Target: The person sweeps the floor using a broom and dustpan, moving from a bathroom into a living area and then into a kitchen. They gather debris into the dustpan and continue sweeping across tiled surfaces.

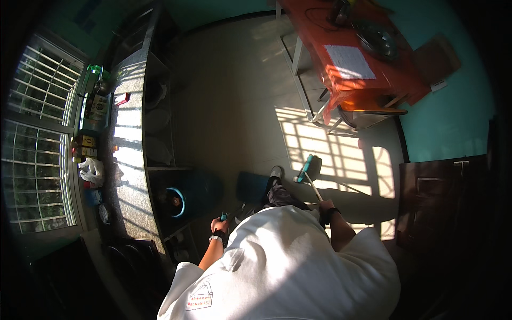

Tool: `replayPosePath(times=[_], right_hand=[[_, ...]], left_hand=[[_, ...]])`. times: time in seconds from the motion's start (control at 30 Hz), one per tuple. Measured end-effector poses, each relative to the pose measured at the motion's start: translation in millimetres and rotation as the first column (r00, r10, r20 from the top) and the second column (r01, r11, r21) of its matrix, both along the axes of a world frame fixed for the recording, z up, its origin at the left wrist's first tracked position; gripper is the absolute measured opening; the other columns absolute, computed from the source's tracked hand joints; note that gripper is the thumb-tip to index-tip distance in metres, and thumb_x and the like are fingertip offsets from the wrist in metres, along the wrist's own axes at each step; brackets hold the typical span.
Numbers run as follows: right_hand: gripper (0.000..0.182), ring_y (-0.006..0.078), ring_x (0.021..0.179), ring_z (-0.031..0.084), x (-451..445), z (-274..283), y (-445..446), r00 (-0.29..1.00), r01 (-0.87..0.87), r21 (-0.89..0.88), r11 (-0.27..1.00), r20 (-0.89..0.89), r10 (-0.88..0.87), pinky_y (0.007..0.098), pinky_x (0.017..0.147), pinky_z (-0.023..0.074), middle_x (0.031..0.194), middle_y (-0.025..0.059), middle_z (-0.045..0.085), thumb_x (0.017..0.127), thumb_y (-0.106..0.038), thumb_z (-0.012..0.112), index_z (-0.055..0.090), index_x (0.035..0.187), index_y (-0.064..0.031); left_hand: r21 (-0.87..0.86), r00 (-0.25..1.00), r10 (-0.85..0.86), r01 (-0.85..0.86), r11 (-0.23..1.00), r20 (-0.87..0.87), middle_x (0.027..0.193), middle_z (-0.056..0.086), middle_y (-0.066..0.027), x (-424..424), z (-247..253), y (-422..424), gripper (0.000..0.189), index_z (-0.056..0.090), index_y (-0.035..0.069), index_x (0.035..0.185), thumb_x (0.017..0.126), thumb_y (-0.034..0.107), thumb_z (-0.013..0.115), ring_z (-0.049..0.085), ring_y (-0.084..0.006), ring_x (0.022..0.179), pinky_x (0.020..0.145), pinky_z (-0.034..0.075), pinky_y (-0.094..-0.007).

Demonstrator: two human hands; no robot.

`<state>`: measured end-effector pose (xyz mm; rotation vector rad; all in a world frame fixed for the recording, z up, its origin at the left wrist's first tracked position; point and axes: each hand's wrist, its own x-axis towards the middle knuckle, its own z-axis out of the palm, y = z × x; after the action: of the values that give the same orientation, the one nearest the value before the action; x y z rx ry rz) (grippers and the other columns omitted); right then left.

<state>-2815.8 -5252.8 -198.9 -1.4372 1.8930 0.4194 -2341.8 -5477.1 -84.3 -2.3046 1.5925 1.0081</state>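
My right hand (327,205) grips the pale handle of a broom (313,185), whose teal head (305,168) rests on the sunlit floor ahead of me. My left hand (219,225), low at my left side, is closed around the teal top of a handle. A dark blue dustpan-like object (251,187) lies on the floor between the blue barrel and my shoe; whether the left-hand handle joins it is too dark to tell. My shoe (276,172) stands beside it, left of the broom head.
A blue barrel (202,194) stands by the stone counter (130,160) on the left, which holds a white plastic bag (92,171) and boxes. A table with a red cover (312,36) and an orange-seated chair (360,106) are at the upper right. A dark door (436,200) is at the right.
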Motion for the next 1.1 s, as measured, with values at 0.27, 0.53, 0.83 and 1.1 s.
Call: replayPosePath(times=[0.27, 0.53, 0.83, 1.1], right_hand=[[0.014, 0.0132, 0.039, 0.034, 25.0, -17.3, 69.2, -0.327, 0.919, 0.316, -0.237, 0.271, -0.905, 0.034, 0.035, 0.0284, 0.05, -0.0004, 0.039, 0.081, -0.016, 0.054, 0.051, 0.07, -0.0081], [0.034, 0.0323, 0.089, 0.06, 61.0, -29.4, 91.8, -0.27, 0.932, 0.219, -0.29, -0.117, -0.956, 0.0389, 0.077, 0.0487, 0.095, 0.0218, 0.06, 0.073, -0.026, 0.053, 0.061, 0.093, 0.001], [0.031, 0.0334, 0.094, 0.058, 121.1, -62.0, 8.8, 0.007, 0.969, 0.248, 0.01, 0.014, -1.0, 0.0377, 0.08, 0.0474, 0.098, 0.0223, 0.059, 0.071, -0.021, 0.052, 0.061, 0.09, 0.0025], [0.03, 0.0348, 0.08, 0.062, 148.9, -0.8, -110.5, -0.291, 0.955, 0.087, -0.284, 0.081, -0.953, 0.0434, 0.073, 0.049, 0.083, 0.0254, 0.061, 0.063, -0.02, 0.056, 0.061, 0.073, 0.0077]], left_hand=[[0.085, 0.987, -0.154, 0.15, 0.985, 0.043, 0.089, 0.063, -0.0166, -61.1, 13.2, -83.8, 0.034, 0.065, 0.006, 0.085, 0.062, 0.031, 0.061, 0.059, -0.0331, 0.089, 0.078, 0.046, -0.0381], [0.08, 0.872, -0.487, 0.482, 0.873, 0.058, 0.093, 0.062, -0.0184, -139.9, 36.1, -177.6, 0.051, 0.063, 0.003, 0.092, 0.062, 0.044, 0.067, 0.059, -0.0329, 0.091, 0.076, 0.046, -0.0386], [-0.149, 0.542, -0.837, 0.824, 0.546, -0.072, 0.076, 0.062, -0.0163, -185.5, 7.5, -259.9, 0.057, 0.062, 0.005, 0.084, 0.076, 0.059, 0.048, 0.061, -0.0295, 0.072, 0.064, 0.047, -0.0377], [0.073, 0.373, -0.927, 0.926, 0.369, -0.044, 0.091, 0.061, -0.0181, -247.2, 3.6, -321.0, 0.057, 0.061, 0.006, 0.089, 0.078, 0.059, 0.045, 0.058, -0.035, 0.084, 0.072, 0.045, -0.044]])
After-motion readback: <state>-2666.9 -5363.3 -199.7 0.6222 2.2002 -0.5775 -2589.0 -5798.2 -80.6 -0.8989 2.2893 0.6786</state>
